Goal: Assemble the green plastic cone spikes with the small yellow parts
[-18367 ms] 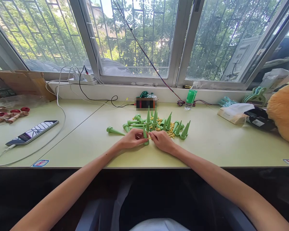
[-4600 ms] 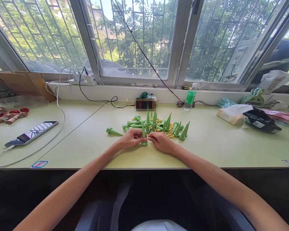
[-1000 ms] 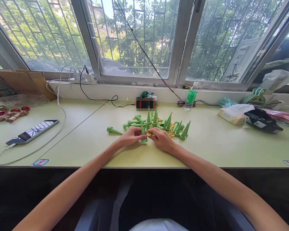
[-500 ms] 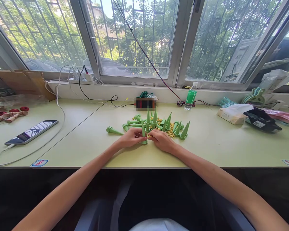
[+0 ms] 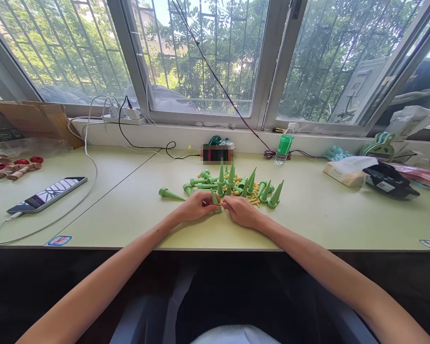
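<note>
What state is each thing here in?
Held green spike: tip up, leaning slightly
Left hand: gripping that spike
Other green spikes: some standing, some lying
Yellow pegs: loose, heaped among the spikes
Right hand: pinched, seemingly on a yellow peg
Smartphone: screen up, charging cable plugged in
Water bottle: upright, capped
Power strip: plugs inserted

spikes: green | pegs: yellow | tabletop: pale yellow-green | bottle label: green, white

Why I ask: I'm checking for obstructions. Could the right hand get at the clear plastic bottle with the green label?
Probably yes: the pointed green plastic cones stand between the right hand and bottle, but the way around their right side looks free. That hand looks occupied, though.
</note>
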`<move>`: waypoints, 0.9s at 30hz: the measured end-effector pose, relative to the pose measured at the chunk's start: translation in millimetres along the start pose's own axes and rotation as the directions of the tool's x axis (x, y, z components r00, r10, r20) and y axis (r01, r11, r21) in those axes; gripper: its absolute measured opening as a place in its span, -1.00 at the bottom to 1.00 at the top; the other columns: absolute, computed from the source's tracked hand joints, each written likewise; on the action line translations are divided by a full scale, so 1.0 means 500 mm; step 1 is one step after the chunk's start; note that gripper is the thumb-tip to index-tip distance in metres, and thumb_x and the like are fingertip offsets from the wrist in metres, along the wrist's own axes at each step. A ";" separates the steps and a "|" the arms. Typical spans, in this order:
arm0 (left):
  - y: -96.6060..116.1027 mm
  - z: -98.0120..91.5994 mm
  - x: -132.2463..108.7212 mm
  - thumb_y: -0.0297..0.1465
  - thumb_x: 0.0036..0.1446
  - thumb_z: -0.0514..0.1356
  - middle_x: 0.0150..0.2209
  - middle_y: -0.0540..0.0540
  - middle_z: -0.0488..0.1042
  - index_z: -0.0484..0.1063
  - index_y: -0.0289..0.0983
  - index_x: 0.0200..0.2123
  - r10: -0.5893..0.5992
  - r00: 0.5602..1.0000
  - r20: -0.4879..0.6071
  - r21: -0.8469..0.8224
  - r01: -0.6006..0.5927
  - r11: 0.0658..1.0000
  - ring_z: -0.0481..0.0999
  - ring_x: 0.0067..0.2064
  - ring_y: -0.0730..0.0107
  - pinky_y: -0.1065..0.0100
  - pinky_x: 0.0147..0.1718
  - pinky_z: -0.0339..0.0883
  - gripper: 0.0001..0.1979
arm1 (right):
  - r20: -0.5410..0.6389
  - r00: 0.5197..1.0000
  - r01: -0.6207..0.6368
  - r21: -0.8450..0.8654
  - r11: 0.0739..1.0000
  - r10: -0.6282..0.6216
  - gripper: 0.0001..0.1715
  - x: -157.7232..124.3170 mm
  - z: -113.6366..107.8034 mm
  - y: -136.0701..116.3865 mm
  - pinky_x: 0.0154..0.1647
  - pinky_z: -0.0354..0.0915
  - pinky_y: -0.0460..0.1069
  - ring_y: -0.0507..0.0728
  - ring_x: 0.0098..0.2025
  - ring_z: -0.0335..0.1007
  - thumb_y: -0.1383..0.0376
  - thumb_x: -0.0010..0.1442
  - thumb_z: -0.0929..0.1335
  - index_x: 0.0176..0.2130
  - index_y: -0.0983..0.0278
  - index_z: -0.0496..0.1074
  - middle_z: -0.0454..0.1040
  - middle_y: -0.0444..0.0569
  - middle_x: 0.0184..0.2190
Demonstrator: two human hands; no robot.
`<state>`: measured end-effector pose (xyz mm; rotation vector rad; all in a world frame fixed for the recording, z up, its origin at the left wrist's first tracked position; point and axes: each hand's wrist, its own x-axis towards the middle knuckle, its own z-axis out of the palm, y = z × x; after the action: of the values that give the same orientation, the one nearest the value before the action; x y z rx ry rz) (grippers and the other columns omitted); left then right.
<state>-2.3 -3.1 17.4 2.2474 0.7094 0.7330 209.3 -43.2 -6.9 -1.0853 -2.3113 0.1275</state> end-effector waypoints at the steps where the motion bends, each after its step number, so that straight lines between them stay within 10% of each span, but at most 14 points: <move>1: 0.000 0.000 0.000 -0.23 0.15 0.28 -0.58 0.08 0.24 0.52 -0.33 -0.31 0.000 1.000 -0.001 -0.002 0.000 1.000 0.14 -0.53 0.56 0.47 -0.55 0.04 -0.75 | 0.000 1.000 -0.012 -0.001 1.000 0.012 -0.72 0.001 -0.001 -0.001 -0.33 0.10 -0.06 0.09 -0.37 0.32 0.36 0.43 0.20 -0.34 0.27 0.34 0.43 -0.05 -0.41; 14: 0.028 -0.014 0.005 -0.09 0.15 0.27 -0.54 0.02 0.29 0.53 -0.39 -0.31 -0.145 0.987 -0.065 -0.226 0.127 0.966 0.17 -0.53 0.56 0.49 -0.61 0.04 -0.58 | -0.124 0.991 -0.030 0.225 0.974 0.059 -0.79 0.006 -0.012 -0.017 -0.19 0.26 -0.03 0.10 -0.26 0.41 0.31 0.38 0.30 0.01 0.26 0.31 0.50 -0.01 -0.20; 27: 0.029 -0.019 0.002 -0.06 0.12 0.30 -0.61 0.08 0.21 0.48 -0.36 -0.37 -0.199 0.979 0.034 -0.277 0.201 0.940 0.13 -0.59 0.60 0.51 -0.64 -0.04 -0.58 | -0.170 0.984 0.067 0.099 0.993 -0.050 -0.83 0.002 0.001 0.002 -0.16 0.32 0.00 0.16 -0.14 0.47 0.30 0.43 0.23 0.00 0.25 0.32 0.49 0.08 -0.08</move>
<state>-4.0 -7.7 34.0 1.8891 0.7678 0.6810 209.2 -41.8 -7.3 -0.9384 -2.1593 0.1279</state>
